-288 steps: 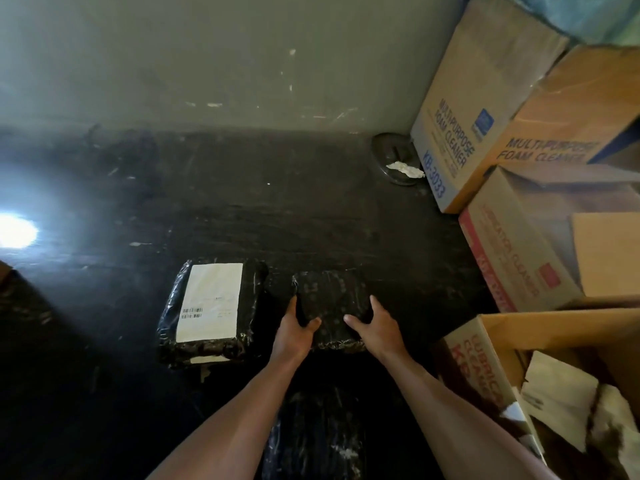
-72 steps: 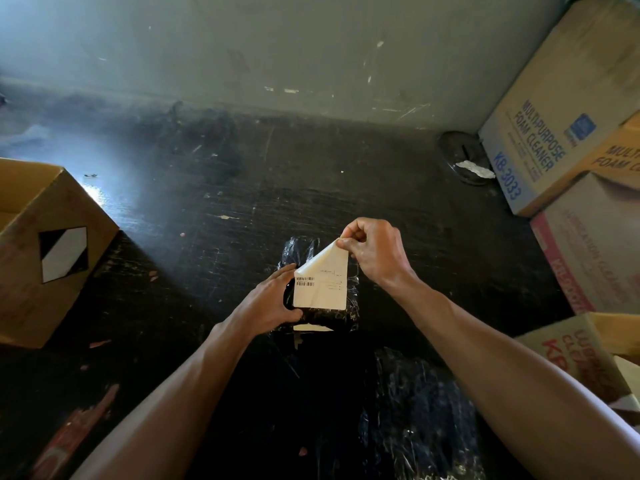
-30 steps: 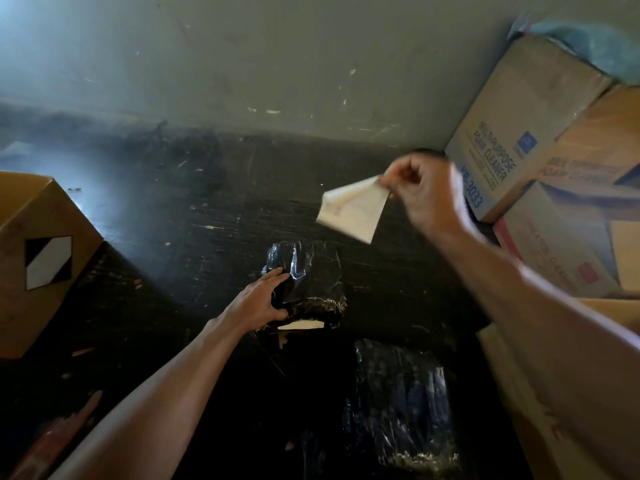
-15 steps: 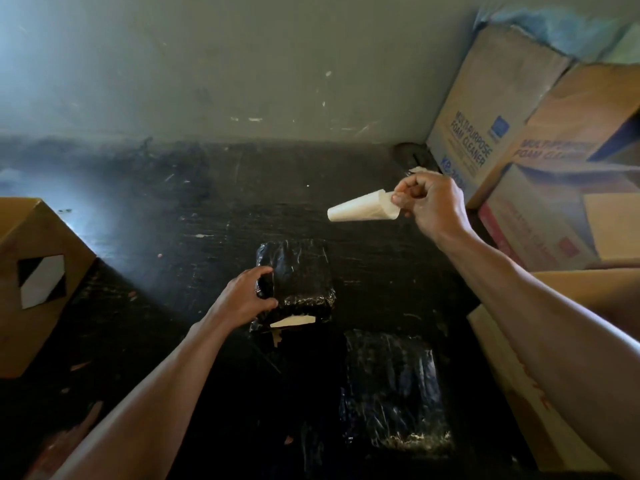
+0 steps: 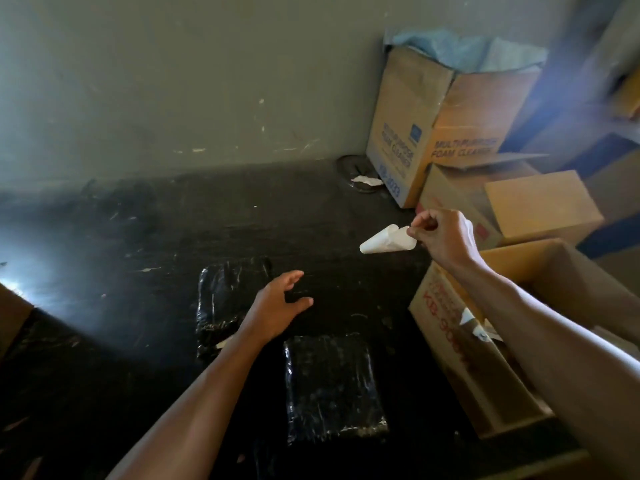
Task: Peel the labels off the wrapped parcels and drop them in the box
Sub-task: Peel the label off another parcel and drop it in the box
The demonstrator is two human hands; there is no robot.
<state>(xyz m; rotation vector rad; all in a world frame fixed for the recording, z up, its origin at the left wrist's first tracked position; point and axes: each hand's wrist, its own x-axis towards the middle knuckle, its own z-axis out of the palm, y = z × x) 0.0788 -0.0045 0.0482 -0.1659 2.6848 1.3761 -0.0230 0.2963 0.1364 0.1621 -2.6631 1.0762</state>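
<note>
1. Head view, right side: the right hand (image 5: 445,237) is raised above the dark surface (image 5: 138,271), its grip pinching one end of a peeled white label (image 5: 386,241) between thumb and fingertips. The label has curled into a loose cone, probably because its sticky side draws it inward. It hangs in the air just beyond the far left corner of the open cardboard box (image 5: 446,327), not yet over the opening, so I judge the drop is still to be made.

2. Head view, box: white scraps (image 5: 476,323) show inside the open box, most likely labels already discarded. It stands at the person's right, close by for easy dropping.

3. Head view, left side: the left hand (image 5: 278,308) hovers with its grip spread and empty, fingers apart, beside the black wrapped parcel (image 5: 225,299) that lies flat on the surface. Whether the wrist brushes the wrap I cannot tell.

4. Head view, near edge: a second black wrapped parcel (image 5: 332,386) lies closer to the person, with no label showing on its upper face.

5. Head view, background: stacked foam cleaner cartons (image 5: 446,123) stand against the wall, apart from the work.
</note>
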